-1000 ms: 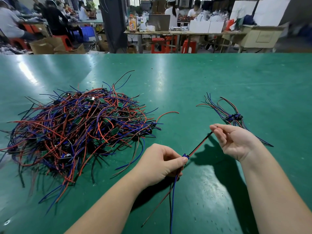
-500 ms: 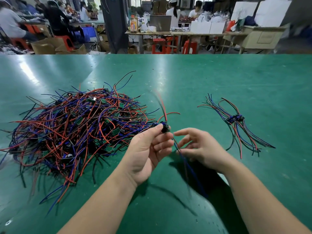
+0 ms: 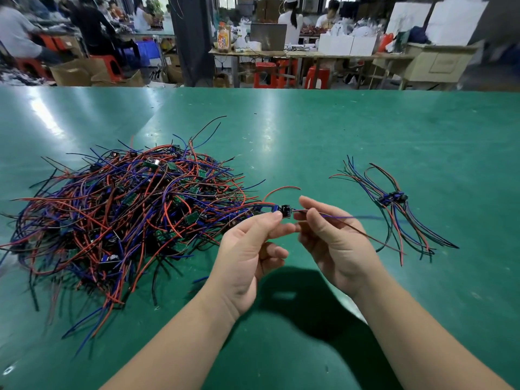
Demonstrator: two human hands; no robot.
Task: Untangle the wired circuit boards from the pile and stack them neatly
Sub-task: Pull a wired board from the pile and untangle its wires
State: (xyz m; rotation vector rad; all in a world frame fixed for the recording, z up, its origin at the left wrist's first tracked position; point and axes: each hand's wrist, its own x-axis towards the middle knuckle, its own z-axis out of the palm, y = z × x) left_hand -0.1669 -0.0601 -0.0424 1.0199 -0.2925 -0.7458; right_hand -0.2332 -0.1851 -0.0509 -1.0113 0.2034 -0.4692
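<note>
Right hand (image 3: 334, 243) now pinches wires (image 3: 363, 218), left hand (image 3: 247, 257) holds board (image 3: 285, 211)

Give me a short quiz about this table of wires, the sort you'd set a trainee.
1. True or false: the left hand pinches a small circuit board.
2. From the person's own view, on which side of the tangled pile does the sorted bundle lie? A) left B) right C) on top of it
3. Fill in: the right hand pinches the board's ____.
Key: 1 true; 2 B; 3 wires.
</note>
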